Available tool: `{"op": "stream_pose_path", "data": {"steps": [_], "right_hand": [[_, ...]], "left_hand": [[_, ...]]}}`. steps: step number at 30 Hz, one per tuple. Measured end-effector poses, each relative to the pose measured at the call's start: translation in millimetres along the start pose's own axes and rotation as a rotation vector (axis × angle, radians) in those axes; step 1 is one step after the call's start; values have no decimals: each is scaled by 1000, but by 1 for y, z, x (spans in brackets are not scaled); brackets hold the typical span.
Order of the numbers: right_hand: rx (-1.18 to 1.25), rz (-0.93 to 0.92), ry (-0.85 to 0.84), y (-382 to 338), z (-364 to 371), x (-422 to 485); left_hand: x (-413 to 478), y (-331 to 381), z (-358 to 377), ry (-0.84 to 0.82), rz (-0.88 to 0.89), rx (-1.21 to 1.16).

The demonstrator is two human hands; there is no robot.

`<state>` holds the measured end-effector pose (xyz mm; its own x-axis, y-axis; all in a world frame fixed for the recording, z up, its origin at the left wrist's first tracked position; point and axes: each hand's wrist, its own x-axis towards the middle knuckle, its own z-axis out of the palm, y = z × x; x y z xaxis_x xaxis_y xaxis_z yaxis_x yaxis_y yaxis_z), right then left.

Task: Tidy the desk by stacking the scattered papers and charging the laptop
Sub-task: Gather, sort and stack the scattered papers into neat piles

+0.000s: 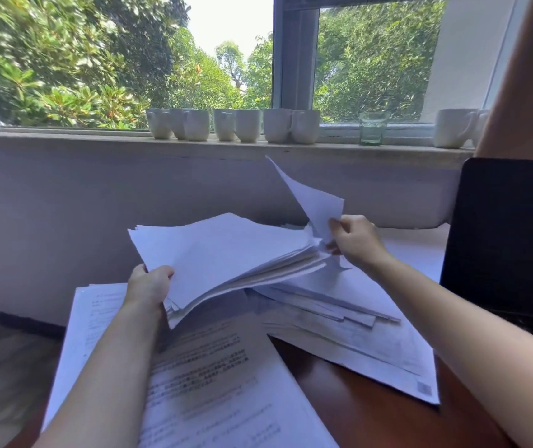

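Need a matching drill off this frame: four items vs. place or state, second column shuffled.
Things
1. paper bundle
2. laptop
3. green glass
4. printed sheet

Place or state
A. stands on the windowsill
B. lies flat on the desk, nearest the camera
C. lifted, gripped by left hand and right hand
D. open at the far right, screen dark

Pairs: 1-C, 2-D, 3-A, 4-B
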<state>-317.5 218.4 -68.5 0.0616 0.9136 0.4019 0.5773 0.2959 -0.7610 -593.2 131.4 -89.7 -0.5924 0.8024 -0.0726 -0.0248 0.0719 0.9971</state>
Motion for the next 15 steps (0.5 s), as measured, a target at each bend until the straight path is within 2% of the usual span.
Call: {"op": "stream_pose_path", "data": {"steps": [3,6,9,11,14,15], "right_hand": [[-84,-115,-12,-8,-3,-6],[-50,-260,-142,-12,-1,-20],[-3,-298,-287,-5,4,-35],[7,-253,-364,-6,3,-47],[61,-163,-487,2,7,-58],[75,-145,-507,5,9,-60]], "left_hand": [[1,0,0,-57,24,96],[-2,0,-1,-148,40,234],[-5,-2,-1,-192,0,230],[-5,-4,-2,-190,-31,128],[-4,-4,-1,-355,-188,-151],[-4,-1,0,-376,-223,-181]]}}
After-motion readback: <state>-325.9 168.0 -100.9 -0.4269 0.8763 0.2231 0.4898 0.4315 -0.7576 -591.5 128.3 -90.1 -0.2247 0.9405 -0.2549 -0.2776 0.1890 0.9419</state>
